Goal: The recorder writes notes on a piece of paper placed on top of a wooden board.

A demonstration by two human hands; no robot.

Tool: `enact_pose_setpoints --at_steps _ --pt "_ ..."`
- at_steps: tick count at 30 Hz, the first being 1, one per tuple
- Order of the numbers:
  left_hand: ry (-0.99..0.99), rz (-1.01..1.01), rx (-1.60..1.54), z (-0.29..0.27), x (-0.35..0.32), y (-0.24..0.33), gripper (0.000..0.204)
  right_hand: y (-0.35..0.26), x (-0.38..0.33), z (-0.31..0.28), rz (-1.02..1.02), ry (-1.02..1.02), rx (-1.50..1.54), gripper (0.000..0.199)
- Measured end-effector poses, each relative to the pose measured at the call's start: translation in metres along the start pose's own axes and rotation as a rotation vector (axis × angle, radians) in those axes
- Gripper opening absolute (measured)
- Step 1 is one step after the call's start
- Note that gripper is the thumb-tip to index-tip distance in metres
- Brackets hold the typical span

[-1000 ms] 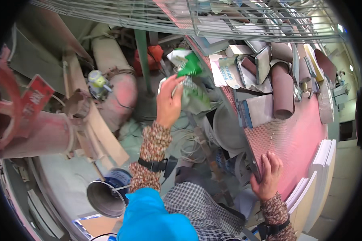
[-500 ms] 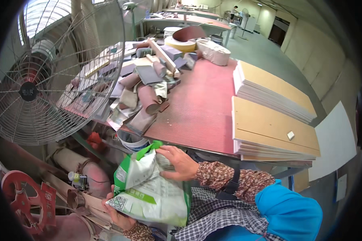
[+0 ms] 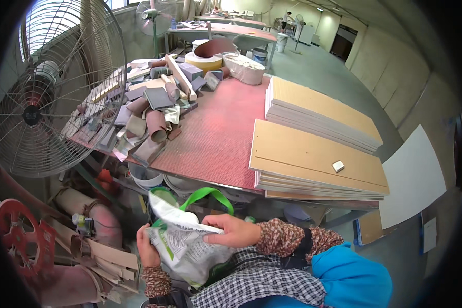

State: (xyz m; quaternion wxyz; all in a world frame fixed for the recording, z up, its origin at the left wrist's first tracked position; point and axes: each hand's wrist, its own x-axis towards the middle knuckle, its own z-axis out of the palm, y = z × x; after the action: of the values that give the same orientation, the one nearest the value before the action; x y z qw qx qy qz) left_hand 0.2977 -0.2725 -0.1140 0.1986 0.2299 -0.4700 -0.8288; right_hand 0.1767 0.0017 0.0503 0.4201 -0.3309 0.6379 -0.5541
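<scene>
A white and green tote bag [image 3: 190,254] is in front of my body, its mouth pulled open toward the table. One bright green handle [image 3: 210,194] loops up from the far rim. My left hand [image 3: 148,247] is closed on the bag's left edge. On the other side my right hand [image 3: 235,230] pinches the near rim between thumb and fingers. Something white shows just inside the mouth, too little of it to name. The lower part of the bag rests by my checked apron [image 3: 262,277].
A red-topped table [image 3: 215,133] lies ahead, with sanding blocks and abrasive rolls [image 3: 156,126] heaped at its left. Two stacks of boards [image 3: 313,154] fill its right. A large wire-caged fan [image 3: 61,92] stands left, above a red handwheel [image 3: 20,236] and pipes.
The bag has turned and its mouth has opened, with the green handle now standing up. My left hand has risen along its side; my right hand has moved down to the rim.
</scene>
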Motion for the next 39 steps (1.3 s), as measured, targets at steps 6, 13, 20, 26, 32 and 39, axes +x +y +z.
enact_pose_setpoints --at_steps 6,13,20,26,32,39 --pt "-0.205 -0.059 0.433 0.070 -0.083 0.067 0.065 -0.009 -0.024 0.039 -0.138 0.072 -0.138 0.031" --pt "-0.478 -0.083 0.790 0.130 -0.108 0.124 0.048 -0.014 -0.028 0.080 -0.265 -0.128 -0.672 0.035" --pt "-0.387 -0.252 0.623 0.123 -0.115 0.132 0.031 -0.024 -0.053 0.050 -0.348 -0.159 -0.587 0.037" --pt "-0.510 -0.362 0.534 0.131 -0.129 0.137 0.036 -0.021 -0.027 0.028 -0.827 0.049 -0.821 0.018" --pt "-0.364 -0.221 0.545 0.138 -0.134 0.137 0.043 -0.012 -0.044 0.039 -0.751 0.013 -1.204 0.019" --pt "-0.323 -0.193 0.528 0.147 -0.142 0.134 0.032 0.018 -0.040 0.047 -0.837 -0.305 -1.402 0.019"
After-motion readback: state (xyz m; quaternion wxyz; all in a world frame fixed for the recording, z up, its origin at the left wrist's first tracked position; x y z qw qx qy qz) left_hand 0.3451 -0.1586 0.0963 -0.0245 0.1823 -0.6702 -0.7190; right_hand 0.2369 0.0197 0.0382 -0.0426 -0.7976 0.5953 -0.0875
